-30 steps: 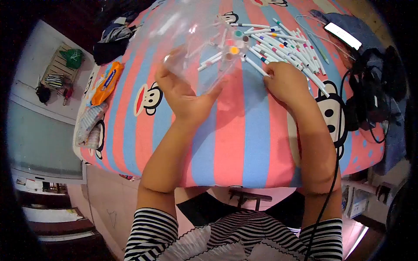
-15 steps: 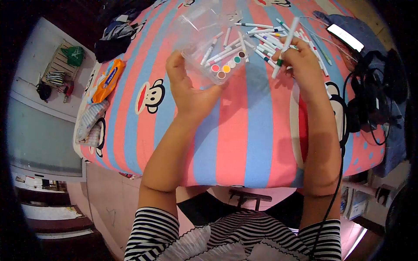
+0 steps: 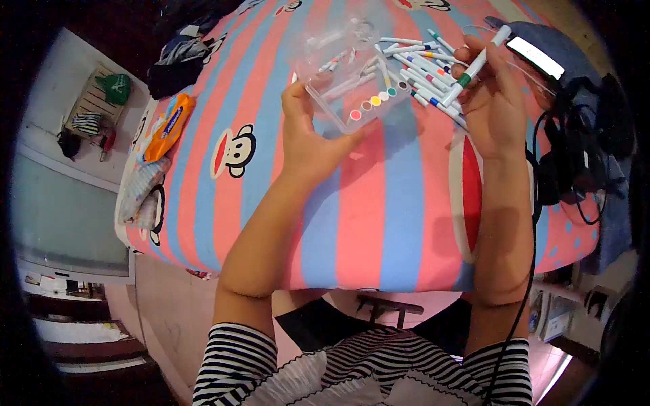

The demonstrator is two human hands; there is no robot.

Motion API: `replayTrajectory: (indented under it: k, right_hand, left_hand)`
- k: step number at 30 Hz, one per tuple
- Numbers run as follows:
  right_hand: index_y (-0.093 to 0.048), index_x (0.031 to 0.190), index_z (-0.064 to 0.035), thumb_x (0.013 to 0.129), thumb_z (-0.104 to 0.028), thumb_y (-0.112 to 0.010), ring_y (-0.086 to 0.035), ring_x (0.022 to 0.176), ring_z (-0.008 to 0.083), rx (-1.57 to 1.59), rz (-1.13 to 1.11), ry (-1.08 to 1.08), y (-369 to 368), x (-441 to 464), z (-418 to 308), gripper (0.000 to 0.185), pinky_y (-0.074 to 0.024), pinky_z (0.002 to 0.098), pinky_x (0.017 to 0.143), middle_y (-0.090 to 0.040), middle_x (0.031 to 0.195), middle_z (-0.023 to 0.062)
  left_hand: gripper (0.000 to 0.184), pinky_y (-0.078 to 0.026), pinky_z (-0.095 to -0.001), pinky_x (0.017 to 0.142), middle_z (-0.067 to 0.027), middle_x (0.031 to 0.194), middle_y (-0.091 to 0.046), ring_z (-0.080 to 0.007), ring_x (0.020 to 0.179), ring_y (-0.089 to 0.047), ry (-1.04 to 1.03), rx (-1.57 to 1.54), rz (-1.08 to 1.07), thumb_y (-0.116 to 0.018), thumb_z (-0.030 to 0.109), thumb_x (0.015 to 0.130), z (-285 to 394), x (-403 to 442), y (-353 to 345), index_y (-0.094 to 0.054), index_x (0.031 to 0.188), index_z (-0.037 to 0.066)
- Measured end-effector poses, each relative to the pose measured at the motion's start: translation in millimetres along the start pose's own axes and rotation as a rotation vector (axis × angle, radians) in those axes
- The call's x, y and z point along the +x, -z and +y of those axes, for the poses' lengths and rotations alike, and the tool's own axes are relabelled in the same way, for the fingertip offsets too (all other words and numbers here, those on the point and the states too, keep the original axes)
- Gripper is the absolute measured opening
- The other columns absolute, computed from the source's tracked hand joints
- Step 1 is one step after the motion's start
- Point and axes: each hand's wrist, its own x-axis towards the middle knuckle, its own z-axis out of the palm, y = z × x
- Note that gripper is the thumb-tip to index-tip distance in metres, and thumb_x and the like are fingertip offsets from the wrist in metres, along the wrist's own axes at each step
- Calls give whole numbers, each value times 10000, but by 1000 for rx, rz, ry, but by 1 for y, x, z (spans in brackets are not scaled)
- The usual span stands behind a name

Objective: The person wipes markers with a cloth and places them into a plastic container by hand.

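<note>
My left hand (image 3: 313,139) grips a clear plastic case (image 3: 338,120) by its near left corner, thumb along the front edge. The case's clear lid (image 3: 332,44) stands raised at the back. Several white markers lie inside, and a row of round colored dots, red, brown, yellow, white, green and dark, shows at the front. In my right hand (image 3: 497,115) is a white marker with a green band (image 3: 477,66), tilted between thumb and fingers. Below and left of it, a loose pile of white markers (image 3: 423,71) with colored bands lies on the striped cloth.
The pink and blue striped cloth (image 3: 403,223) covers the bed-like surface. A lit phone (image 3: 536,57) with a white cable lies at the back right, near black cables and gear (image 3: 582,155). Left are an orange wipes pack (image 3: 168,128) and dark clothing (image 3: 177,68).
The right hand has lifted the green-banded marker up and to the right, away from the pile. My left hand and the case have shifted slightly right, and the case has turned a little.
</note>
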Motion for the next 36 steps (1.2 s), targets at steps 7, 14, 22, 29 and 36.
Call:
replayTrajectory:
  k: [7,14,22,29,36]
  right_hand:
    - [-615,1100,-35,963,-288,-530,-652,821,146,180,-40,-147,11,6,3,300,-524,262,696,-666,917,61]
    - [-576,1150,-34,970,-258,-521,-662,830,181,88,58,3,1,3,5,292,-545,285,719,-660,954,90]
    - [-356,1365,-11,992,-151,-458,-660,949,229,-292,-53,315,-24,-11,1,411,-535,320,823,-631,1058,161]
    - [-441,1279,35,955,-92,-525,-666,902,226,-535,-179,397,-30,-22,15,357,-530,332,847,-645,998,144]
    - [-591,1163,-26,911,-163,-629,-627,885,126,-590,-205,352,-37,-23,19,290,-499,282,822,-643,923,49]
  left_hand:
    - [947,-433,-409,956,-159,1262,-432,-276,1174,-472,63,-32,-44,-895,224,610,9,0,0,-268,1299,57]
    - [863,-363,-389,1060,-120,1270,-487,-229,1225,-465,5,98,-59,-880,158,612,6,0,3,-311,1254,71]
    - [925,-353,-391,1066,-124,1317,-504,-251,1276,-448,11,181,-121,-880,162,596,23,0,2,-354,1349,62]
    - [880,-369,-390,1053,-119,1308,-493,-257,1245,-474,-3,222,-120,-872,193,610,29,-1,2,-397,1340,65]
    - [875,-371,-385,1048,-126,1304,-497,-260,1242,-476,-34,256,-114,-868,202,623,29,0,3,-392,1340,46]
